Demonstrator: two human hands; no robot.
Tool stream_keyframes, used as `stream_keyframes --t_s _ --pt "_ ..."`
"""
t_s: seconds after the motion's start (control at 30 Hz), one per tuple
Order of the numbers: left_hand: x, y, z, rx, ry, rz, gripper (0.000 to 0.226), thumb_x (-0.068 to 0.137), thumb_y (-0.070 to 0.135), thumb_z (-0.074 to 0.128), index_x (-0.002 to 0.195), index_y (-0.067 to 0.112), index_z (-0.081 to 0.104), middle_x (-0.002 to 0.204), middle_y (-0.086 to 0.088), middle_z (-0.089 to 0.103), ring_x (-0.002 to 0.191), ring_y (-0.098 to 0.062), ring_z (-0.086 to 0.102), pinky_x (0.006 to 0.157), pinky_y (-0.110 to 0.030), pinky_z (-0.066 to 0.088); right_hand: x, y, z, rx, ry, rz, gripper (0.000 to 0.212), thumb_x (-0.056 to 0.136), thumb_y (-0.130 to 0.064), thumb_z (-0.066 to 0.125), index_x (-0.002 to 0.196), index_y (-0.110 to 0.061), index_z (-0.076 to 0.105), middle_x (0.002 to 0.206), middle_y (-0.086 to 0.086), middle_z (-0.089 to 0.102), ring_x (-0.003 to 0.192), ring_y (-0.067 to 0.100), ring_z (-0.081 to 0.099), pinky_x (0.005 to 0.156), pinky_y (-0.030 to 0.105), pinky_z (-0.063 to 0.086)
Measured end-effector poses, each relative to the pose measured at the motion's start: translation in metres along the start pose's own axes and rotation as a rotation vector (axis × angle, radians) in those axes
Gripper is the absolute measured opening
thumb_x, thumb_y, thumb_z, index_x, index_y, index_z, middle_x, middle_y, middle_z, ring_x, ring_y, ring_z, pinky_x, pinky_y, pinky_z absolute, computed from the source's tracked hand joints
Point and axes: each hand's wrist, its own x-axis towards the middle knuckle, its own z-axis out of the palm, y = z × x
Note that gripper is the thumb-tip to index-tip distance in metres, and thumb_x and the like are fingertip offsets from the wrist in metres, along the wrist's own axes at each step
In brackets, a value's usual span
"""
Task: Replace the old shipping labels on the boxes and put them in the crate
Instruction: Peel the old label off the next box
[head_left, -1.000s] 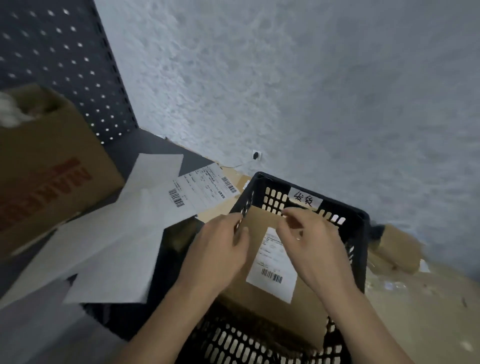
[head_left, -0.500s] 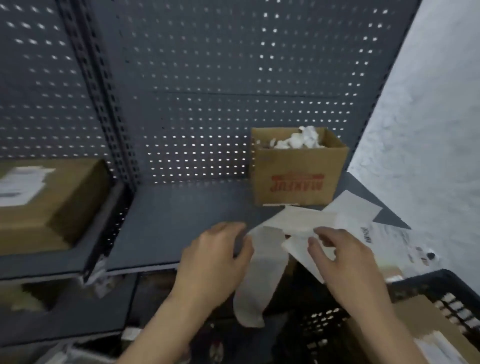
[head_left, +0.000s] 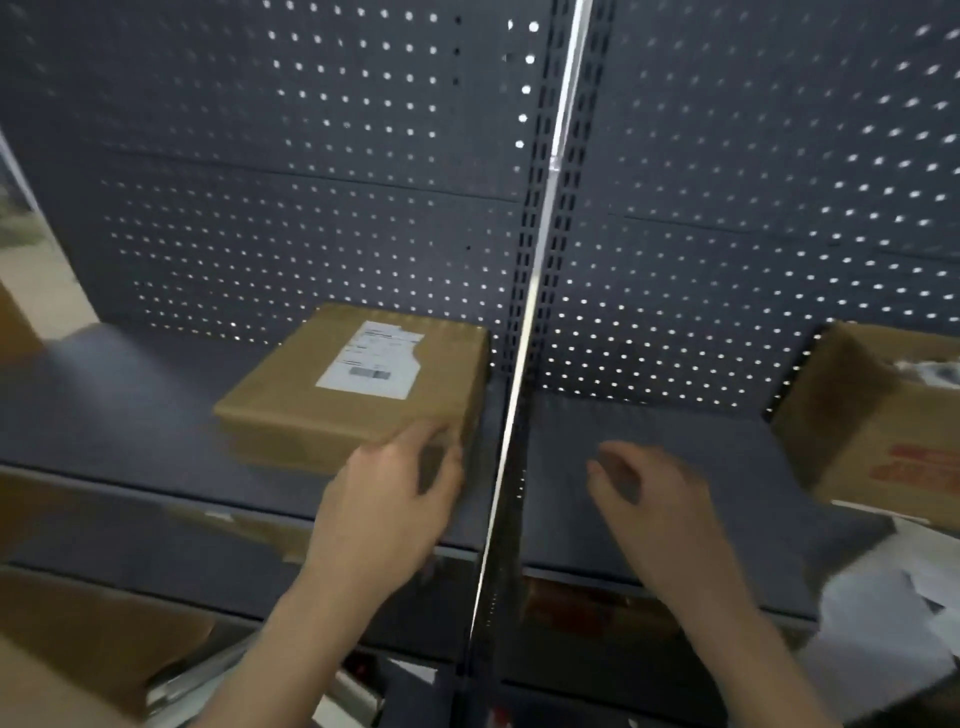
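Left hand seemingly touches box corner

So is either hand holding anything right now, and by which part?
Nothing is firmly held. The left hand is at the labelled box, at its near right corner, with no grip closed; blur hides contact. The right hand is empty.

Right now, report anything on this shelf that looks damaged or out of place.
The shipping label on the flat cardboard box looks torn: its right edge is notched, not straight. Loose white paper hangs over the shelf at its right end.
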Motion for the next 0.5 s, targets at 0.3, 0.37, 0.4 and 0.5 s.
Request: stream_keyframes --t_s 0.3,0.37,0.4,0.5 --pt "0.044 -0.111 -0.064 0.031 0.172 -0.111 0.031 0.089 0.032 0.054 0.118 0.025 0.064 0.112 0.01 0.061 0.102 -0.019 0.057 0.082 -0.028 0.04 0.064 -0.078 0.078 0.061 -0.066 -0.093 0.033 0.094 -0.041 0.055 0.126 -0.033 0.058 0.109 -0.02 0.052 0.094 -0.006 0.049 0.07 0.007 0.036" --pt "0.057 -0.123 -0.071 0.061 0.205 -0.118 0.03 0.089 0.027 0.057 0.118 0.021 0.065 0.118 0.008 0.061 0.111 -0.017 0.054 0.086 -0.023 0.035 0.078 -0.082 0.09 0.06 -0.084 -0.104 0.034 0.093 -0.043 0.053 0.124 -0.031 0.058 0.111 -0.018 0.054 0.099 -0.004 0.051 0.074 0.01 0.037" --pt "0.064 -0.128 -0.073 0.068 0.217 -0.126 0.03 0.09 0.025 0.057 0.118 0.02 0.065 0.119 0.006 0.061 0.113 -0.017 0.054 0.087 -0.021 0.034 0.085 -0.082 0.094 0.052 -0.092 -0.102 0.037 0.093 -0.043 0.053 0.127 -0.029 0.058 0.114 -0.015 0.056 0.103 0.001 0.051 0.078 0.015 0.039" --pt "0.087 -0.139 -0.074 0.079 0.231 -0.184 0.033 0.089 0.025 0.058 0.121 0.017 0.063 0.124 0.001 0.06 0.117 -0.019 0.052 0.088 -0.019 0.031 0.106 -0.081 0.105 0.052 -0.099 -0.06 0.043 0.092 -0.045 0.052 0.132 -0.028 0.055 0.121 -0.01 0.056 0.11 0.008 0.052 0.086 0.028 0.045"
